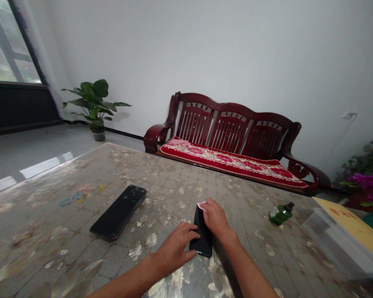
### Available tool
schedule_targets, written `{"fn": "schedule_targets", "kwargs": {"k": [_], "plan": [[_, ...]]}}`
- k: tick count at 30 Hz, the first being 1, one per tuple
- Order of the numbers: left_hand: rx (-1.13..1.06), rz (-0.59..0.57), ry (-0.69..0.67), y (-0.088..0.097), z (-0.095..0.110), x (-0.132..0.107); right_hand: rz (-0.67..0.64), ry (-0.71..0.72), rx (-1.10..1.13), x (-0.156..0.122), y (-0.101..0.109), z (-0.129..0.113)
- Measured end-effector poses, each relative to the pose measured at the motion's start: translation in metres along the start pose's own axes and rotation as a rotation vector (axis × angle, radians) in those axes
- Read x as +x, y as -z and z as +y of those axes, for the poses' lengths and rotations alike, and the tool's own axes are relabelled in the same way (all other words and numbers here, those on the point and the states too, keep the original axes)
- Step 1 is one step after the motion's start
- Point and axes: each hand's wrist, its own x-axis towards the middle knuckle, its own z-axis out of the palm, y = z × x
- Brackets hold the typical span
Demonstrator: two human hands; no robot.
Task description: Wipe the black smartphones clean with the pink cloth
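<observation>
A black phone [202,241] lies flat on the patterned table [161,174] just in front of me. My left hand [174,246] rests on its left edge, fingers curled over the side and pressing it down. My right hand [214,218] lies on the phone's far end, pinching a small pink cloth [201,205] against the screen. A second, larger black device [119,212] lies flat to the left, apart from both hands.
Several coloured rubber bands [76,196] are scattered at the left. A small green bottle [281,213] lies on its side at the right. A clear plastic box [338,242] with a yellow sheet stands at the right edge. Beyond the table stands a wooden bench [230,140].
</observation>
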Motion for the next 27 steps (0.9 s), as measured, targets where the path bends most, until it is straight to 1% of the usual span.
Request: {"fn": "schedule_targets", "kwargs": {"k": [3,7,12,17,22,24,27], "plan": [[0.002,0.019,-0.002,-0.003,-0.002,-0.001,-0.008,0.069,0.041,-0.003,0.002,0.001],[0.003,0.026,0.001,-0.004,-0.002,-0.002,0.028,0.040,0.049,-0.005,0.002,0.003],[-0.017,0.042,-0.005,-0.004,0.000,-0.002,-0.002,0.150,0.121,-0.007,0.000,0.005],[0.008,0.045,-0.004,-0.004,0.000,-0.001,0.053,0.088,0.090,-0.006,-0.003,0.009],[-0.002,0.037,0.003,-0.003,0.001,0.001,0.030,0.205,0.159,-0.010,-0.006,0.016],[-0.002,0.035,0.007,-0.002,0.002,0.001,0.042,0.179,0.156,-0.012,-0.005,0.020],[0.005,0.034,0.012,0.000,0.003,0.001,0.078,0.090,0.134,-0.014,-0.004,0.024]]}}
